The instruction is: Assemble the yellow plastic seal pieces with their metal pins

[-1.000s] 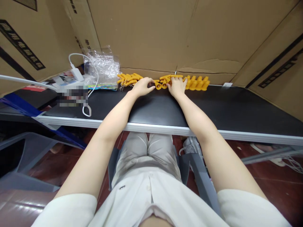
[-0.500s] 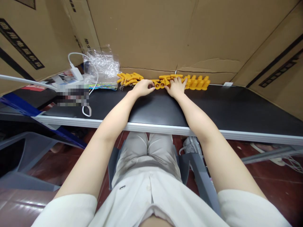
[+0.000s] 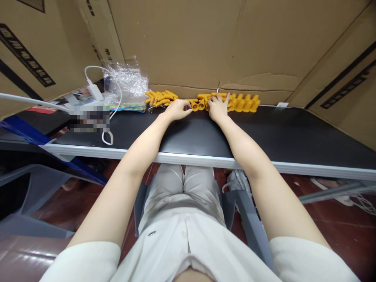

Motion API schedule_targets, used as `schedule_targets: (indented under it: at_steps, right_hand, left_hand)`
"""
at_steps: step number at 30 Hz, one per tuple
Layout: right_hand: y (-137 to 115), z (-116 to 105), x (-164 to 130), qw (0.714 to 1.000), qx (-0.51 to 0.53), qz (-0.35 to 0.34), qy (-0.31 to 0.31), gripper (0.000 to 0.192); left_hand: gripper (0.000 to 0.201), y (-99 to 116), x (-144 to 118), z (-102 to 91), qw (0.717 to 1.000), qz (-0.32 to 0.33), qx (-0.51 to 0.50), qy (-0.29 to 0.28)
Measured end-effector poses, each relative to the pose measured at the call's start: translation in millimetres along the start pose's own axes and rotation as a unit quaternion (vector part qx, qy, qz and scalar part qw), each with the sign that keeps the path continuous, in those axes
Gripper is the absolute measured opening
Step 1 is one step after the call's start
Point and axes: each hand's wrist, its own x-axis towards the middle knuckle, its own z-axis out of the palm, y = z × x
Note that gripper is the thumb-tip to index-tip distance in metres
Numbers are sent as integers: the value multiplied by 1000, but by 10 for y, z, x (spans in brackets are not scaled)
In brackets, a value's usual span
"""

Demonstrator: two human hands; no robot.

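Note:
A row of small yellow plastic pieces [image 3: 243,103] lies along the far edge of the black table [image 3: 288,133], against the cardboard wall. A looser heap of the same yellow pieces [image 3: 160,98] sits to the left. My left hand [image 3: 176,109] rests on the table with its fingertips at a few yellow pieces [image 3: 197,105] in the middle. My right hand [image 3: 217,108] lies just right of them, fingers spread over the row's left end. Whether either hand pinches a piece is hidden by the fingers.
A crumpled clear plastic bag [image 3: 127,83] lies at the back left, with a white charger and cable [image 3: 95,92] beside it. Cardboard sheets [image 3: 205,43] wall in the table on three sides. Grey chair parts [image 3: 246,219] show below the table edge.
My right hand has shifted slightly back toward the row, and the middle pieces have been nudged closer to the wall. The left hand has barely moved.

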Motion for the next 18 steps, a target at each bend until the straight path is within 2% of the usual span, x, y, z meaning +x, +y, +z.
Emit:
schedule_targets:
  at_steps: [6,11,14,16,18]
  right_hand:
    - [60,54,35,1000,-7,6,-10,50]
    - [74,-69,9,998,-5,26,-51,56]
    - [130,-181,7,1000,13,27,-1,59]
    - [218,-240,13,996,22,68,47,61]
    - [354,-271,8,989,19,133,68,64]
  left_hand:
    - [32,-14,9,14,1000,2,4,7]
    - [31,-13,7,13,1000,1,-1,4]
    - [32,-7,6,5,1000,-4,-5,2]
    - [32,-5,6,3,1000,-9,-7,2]
    - [31,-5,6,3,1000,-10,-8,0]
